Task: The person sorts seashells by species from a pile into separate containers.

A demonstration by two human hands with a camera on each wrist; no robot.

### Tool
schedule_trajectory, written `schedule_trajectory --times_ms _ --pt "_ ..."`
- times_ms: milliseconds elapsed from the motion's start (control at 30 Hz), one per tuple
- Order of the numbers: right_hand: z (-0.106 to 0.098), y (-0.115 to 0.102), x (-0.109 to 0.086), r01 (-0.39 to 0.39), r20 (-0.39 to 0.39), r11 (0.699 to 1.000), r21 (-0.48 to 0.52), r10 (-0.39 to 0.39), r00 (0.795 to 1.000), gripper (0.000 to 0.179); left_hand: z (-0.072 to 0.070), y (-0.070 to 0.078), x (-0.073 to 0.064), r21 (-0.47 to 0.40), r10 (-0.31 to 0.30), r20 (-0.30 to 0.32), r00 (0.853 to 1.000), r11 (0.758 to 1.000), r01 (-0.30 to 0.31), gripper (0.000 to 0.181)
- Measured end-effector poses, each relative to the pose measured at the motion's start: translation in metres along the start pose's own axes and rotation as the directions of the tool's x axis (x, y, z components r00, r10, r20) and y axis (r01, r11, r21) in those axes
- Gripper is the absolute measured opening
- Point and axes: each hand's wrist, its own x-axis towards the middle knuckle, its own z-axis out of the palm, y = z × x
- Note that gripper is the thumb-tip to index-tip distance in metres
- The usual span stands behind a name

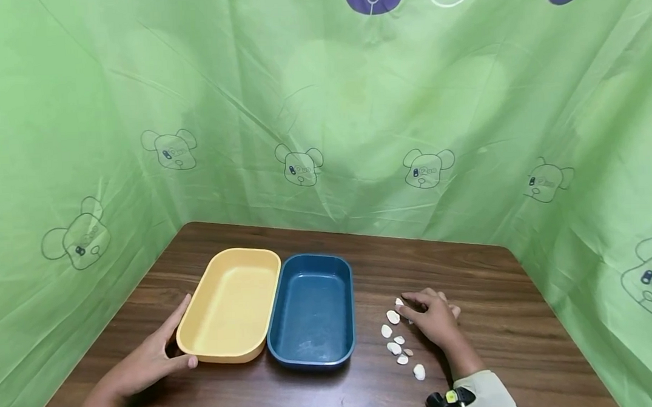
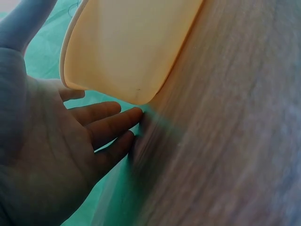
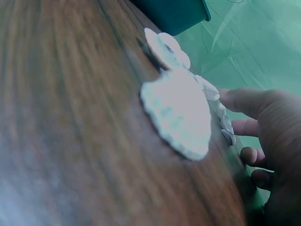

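Note:
My left hand [image 1: 152, 358] is at the near left corner of a yellow tray [image 1: 229, 317], thumb along the near side and fingers along the left side. In the left wrist view those fingers [image 2: 113, 129] extend loosely beside the tray's wall. A dark blue tray [image 1: 311, 316] stands against the yellow one on its right. On the right, my right hand [image 1: 435, 317] is low over the table, thumb and index fingertips on either side of a small white seashell [image 1: 399, 301] at the far end of a scatter of shells. The right wrist view shows a ribbed shell [image 3: 178, 113] up close.
Several more seashells [image 1: 394, 348] lie loose on the brown wooden table [image 1: 378, 386], between the blue tray and my right hand. A green curtain [image 1: 322, 106] printed with bear faces hangs around the table's back and sides.

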Motion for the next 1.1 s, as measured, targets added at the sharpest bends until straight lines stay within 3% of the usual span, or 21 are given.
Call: schedule_trajectory --times_ms 700,1100 --pt "0.004 -0.0019 -0.0016 0.031 -0.038 0.999 -0.014 -0.032 0.999 0.032 0.0026 0.0047 0.0022 0.11 -0.006 -0.039 0.999 0.994 0.011 0.13" --pt "0.0074 -0.0015 -0.0021 0.042 -0.039 0.999 -0.019 -0.042 0.998 0.029 0.004 0.0038 0.0009 0.108 0.007 -0.047 0.999 0.994 -0.002 0.128"
